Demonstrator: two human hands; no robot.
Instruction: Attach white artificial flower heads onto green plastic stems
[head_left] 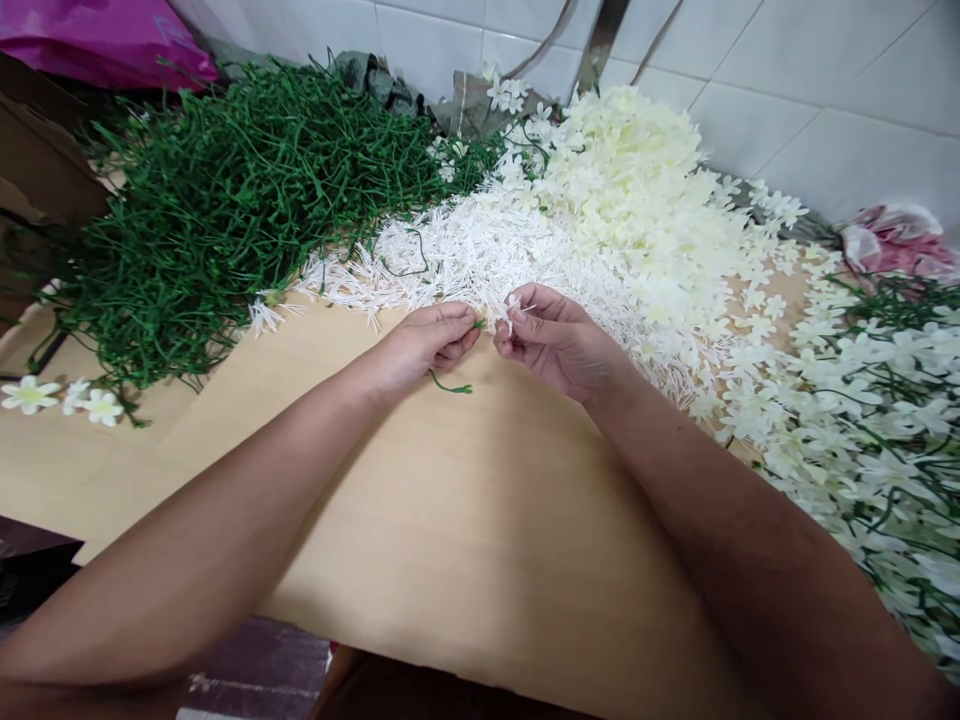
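Observation:
My left hand [435, 338] pinches a green plastic flower stem [451, 388], whose forked end hangs out below the fingers. A green tip also pokes out at the fingertips. Close beside it, my right hand [562, 345] is closed on a small white flower piece [514, 303] between thumb and fingers. Whether it is a stamen or a petal piece I cannot tell. The two sets of fingertips nearly meet, just in front of a heap of thin white stamens [457, 250].
A big pile of green stems [247, 180] lies at left. Pale yellow-white petal blossoms [637, 190] are heaped behind right, and white flowers with green stems [885, 420] spread along the right. Several flowers [30, 395] lie far left. A cardboard sheet [420, 540] covers the table; a tiled wall [795, 70] stands behind.

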